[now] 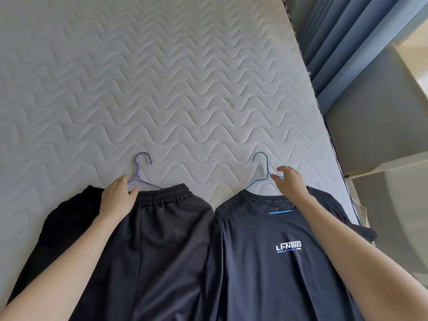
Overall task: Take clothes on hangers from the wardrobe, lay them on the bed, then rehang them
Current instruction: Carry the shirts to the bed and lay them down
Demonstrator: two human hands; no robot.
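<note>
Two dark garments lie flat on the white quilted mattress (162, 77). Dark trousers (162, 239) with an elastic waistband lie on the left, on a purple hanger (139, 167) whose hook points away from me. My left hand (119, 198) holds that hanger at its neck, thumb under the wire. On the right lies a navy T-shirt (266, 262) with white lettering, on a blue hanger (261, 167). My right hand (290, 184) reaches over the collar, its fingers curled at the blue hanger's neck.
A second black garment (67, 223) lies partly under the trousers at the left. Blue curtains (342, 42) hang past the mattress's right edge, beside a pale wall and ledge (382, 167). Bare mattress stretches beyond the hangers.
</note>
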